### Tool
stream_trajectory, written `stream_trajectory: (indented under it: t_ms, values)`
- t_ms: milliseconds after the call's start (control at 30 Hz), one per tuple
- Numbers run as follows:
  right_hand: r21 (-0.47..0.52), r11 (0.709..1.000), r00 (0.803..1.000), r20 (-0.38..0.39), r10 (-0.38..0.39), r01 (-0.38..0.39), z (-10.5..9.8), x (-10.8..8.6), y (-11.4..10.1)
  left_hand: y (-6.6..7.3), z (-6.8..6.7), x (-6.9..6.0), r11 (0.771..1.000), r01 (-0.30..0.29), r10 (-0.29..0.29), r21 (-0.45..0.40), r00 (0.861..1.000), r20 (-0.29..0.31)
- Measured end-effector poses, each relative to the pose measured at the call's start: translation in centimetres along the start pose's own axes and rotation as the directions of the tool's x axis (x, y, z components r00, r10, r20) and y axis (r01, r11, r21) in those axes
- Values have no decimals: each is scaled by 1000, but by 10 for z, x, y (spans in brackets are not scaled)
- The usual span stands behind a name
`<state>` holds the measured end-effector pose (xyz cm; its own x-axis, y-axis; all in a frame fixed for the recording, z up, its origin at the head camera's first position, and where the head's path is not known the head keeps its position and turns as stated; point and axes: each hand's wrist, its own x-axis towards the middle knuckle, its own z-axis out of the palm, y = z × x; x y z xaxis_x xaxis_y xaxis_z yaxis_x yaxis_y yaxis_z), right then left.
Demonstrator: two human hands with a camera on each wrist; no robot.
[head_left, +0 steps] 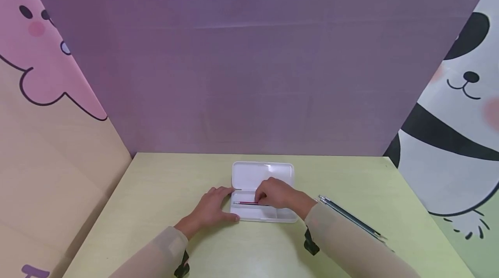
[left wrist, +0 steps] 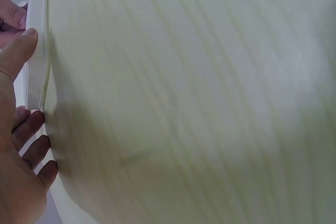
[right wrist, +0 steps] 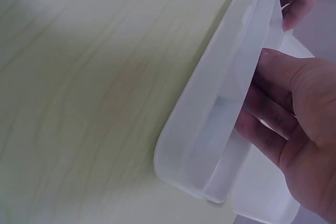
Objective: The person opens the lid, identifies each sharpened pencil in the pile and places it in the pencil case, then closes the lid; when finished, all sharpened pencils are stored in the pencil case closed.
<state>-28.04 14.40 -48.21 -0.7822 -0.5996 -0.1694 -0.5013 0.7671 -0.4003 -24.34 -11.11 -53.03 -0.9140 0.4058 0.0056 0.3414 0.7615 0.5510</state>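
A white pencil case [head_left: 255,214] lies on the table with its lid [head_left: 249,175] folded back, away from me. My left hand [head_left: 210,208] holds the case by its left end, the thumb at the front wall and the fingertips near the hinge side. A thin dark-red pencil [head_left: 243,203] lies lengthwise inside. Reaching in from the right, my right hand [head_left: 274,193] pinches this pencil; the fingers hide its right part. In the right wrist view, the curled fingers of the right hand [right wrist: 304,114] dip behind the case's front wall [right wrist: 205,119], and the pencil is hidden.
Dark pencils [head_left: 351,216] lie slanted on the table [head_left: 167,187], right of the case and partly under my right forearm. A purple panel [head_left: 249,61] rises behind the table. Printed panels stand at the left and right.
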Motion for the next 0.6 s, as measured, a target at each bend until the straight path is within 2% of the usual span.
stream_trajectory:
  t_ms: [200,400,500,600]
  values:
    - [28,998,998,-13,-63,63,-5,-6,5,-2,2,0,1000,-10,10,1,1000,-4]
    - [21,991,990,-46,-134,135,-18,-22,17,-2,5,1,1000,-2,2,-5,1000,-6]
    - [50,989,989,-65,-136,140,-26,-33,26,-1,4,0,1000,1,-1,-5,1000,-7]
    - [103,988,991,-81,-106,114,-37,-47,36,0,2,-2,1000,-1,1,1,1000,-12]
